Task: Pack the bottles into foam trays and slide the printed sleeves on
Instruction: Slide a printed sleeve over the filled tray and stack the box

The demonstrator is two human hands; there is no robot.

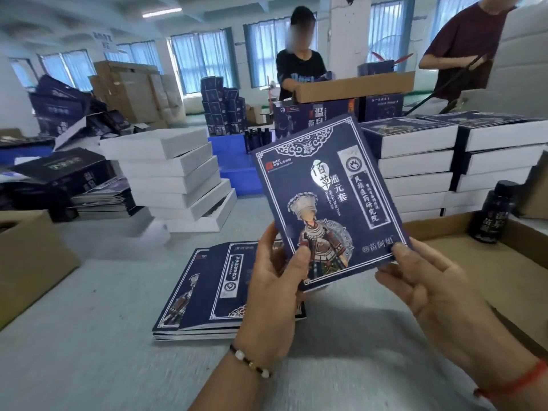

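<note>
I hold one flat navy printed sleeve up in front of me, its face toward the camera. My left hand pinches its lower left corner, thumb on the front. My right hand pinches the lower right corner. A stack of more flat sleeves lies on the grey table just below my left hand. A dark bottle stands upright in a shallow cardboard box at the right. White trays are piled at centre left.
Sleeved white boxes are stacked at the right rear. A brown carton sits at the left edge. Two people work at the far side behind a long cardboard box. More navy cartons and brown boxes crowd the back left.
</note>
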